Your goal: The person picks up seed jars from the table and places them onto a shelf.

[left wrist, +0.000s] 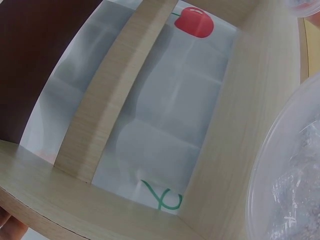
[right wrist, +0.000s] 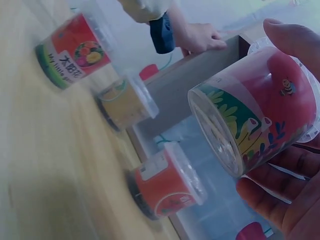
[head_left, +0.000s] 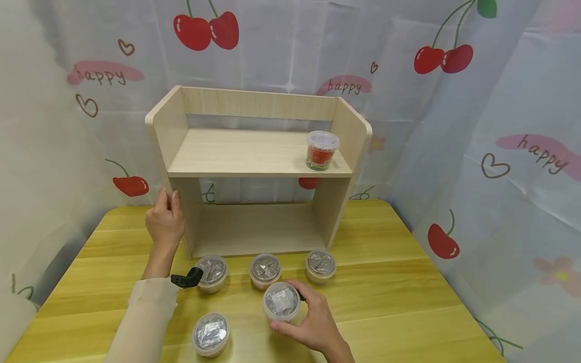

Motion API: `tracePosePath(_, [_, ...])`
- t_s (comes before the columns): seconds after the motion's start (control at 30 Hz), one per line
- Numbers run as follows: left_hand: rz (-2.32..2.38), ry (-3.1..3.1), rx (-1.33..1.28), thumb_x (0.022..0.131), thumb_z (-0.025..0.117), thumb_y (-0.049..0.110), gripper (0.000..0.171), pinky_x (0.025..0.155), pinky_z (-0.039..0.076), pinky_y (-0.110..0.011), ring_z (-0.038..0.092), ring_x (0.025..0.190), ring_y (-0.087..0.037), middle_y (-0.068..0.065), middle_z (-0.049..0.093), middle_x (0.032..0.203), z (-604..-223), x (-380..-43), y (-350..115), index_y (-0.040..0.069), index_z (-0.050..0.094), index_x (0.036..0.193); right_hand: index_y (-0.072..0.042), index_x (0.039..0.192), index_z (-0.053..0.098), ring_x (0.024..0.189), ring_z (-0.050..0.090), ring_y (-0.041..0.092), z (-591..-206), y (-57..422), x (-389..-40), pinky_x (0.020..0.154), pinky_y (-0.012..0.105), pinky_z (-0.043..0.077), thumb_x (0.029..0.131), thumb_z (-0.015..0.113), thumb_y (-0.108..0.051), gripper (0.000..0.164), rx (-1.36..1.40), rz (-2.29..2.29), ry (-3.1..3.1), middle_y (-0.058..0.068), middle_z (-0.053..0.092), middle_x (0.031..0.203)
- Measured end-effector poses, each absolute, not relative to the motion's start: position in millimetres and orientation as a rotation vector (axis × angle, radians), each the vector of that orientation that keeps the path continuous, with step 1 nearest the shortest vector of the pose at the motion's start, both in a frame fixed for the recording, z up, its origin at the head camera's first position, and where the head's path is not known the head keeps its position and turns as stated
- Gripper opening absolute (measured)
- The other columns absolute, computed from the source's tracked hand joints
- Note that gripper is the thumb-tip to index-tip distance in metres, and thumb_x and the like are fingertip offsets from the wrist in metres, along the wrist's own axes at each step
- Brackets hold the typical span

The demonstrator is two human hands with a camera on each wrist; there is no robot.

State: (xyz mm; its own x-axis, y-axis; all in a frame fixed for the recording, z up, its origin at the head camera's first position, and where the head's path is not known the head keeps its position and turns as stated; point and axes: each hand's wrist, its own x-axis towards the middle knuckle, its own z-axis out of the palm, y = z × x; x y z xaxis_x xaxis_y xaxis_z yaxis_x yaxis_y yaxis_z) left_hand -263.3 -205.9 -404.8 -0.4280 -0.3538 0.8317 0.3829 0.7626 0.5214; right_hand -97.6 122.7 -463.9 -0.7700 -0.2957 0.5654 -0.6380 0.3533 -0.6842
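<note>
My left hand [head_left: 165,217] grips the left side panel of a pale wooden two-tier shelf [head_left: 245,174]; its fingertips [left wrist: 12,229] show at the panel's edge in the left wrist view. In my right hand [head_left: 320,322] is a lidded clear plastic cup [head_left: 281,301], held between thumb and fingers in front of the shelf. The right wrist view shows this tilted cup [right wrist: 265,105] with a pink printed wrap of flowers and a bee. A similar red-wrapped cup [head_left: 322,151] stands at the right end of the upper tier.
Three lidded cups stand along the shelf's front: left [head_left: 212,272], middle [head_left: 265,270] and right [head_left: 320,264]. Another cup [head_left: 211,334] is nearer, left of my right hand. All are on a yellow wood-grain table [head_left: 399,302]. A cherry-print curtain [head_left: 290,45] hangs behind.
</note>
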Motion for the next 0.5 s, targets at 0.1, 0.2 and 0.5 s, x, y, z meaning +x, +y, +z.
tracePosePath(0.1, [-0.811, -1.834, -0.031, 0.099, 0.057, 0.016, 0.02, 0.045, 0.027, -0.039, 0.037, 0.046, -0.024, -0.017, 0.047, 0.056, -404.9, -263.5, -206.7, -0.004, 0.058, 0.097, -0.011, 0.127, 0.059, 0.098, 0.066, 0.013, -459.0, 124.0, -100.6, 0.081, 0.034, 0.054, 0.071, 0.089, -0.03, 0.066, 0.836, 1.394, -2.249, -0.001, 0.069, 0.111])
tracePosePath(0.2, [-0.803, -1.835, -0.03, 0.099, 0.057, 0.016, 0.02, 0.044, 0.025, -0.038, 0.034, 0.045, -0.02, -0.015, 0.046, 0.055, -405.3, -264.5, -207.2, -0.003, 0.057, 0.094, -0.008, 0.128, 0.058, 0.098, 0.066, 0.015, -454.9, 125.3, -104.4, 0.082, 0.034, 0.054, 0.071, 0.089, -0.03, 0.068, 0.859, 1.398, -2.212, 0.002, 0.068, 0.112])
tracePosePath(0.5, [-0.811, -1.829, -0.019, 0.099, 0.056, 0.018, 0.022, 0.045, 0.027, -0.041, 0.039, 0.046, -0.028, -0.016, 0.046, 0.056, -407.2, -266.1, -207.9, -0.002, 0.055, 0.09, -0.004, 0.126, 0.059, 0.096, 0.066, 0.017, -445.7, 128.7, -113.5, 0.083, 0.034, 0.053, 0.073, 0.088, -0.032, 0.067, 0.877, 1.392, -2.15, 0.005, 0.068, 0.108])
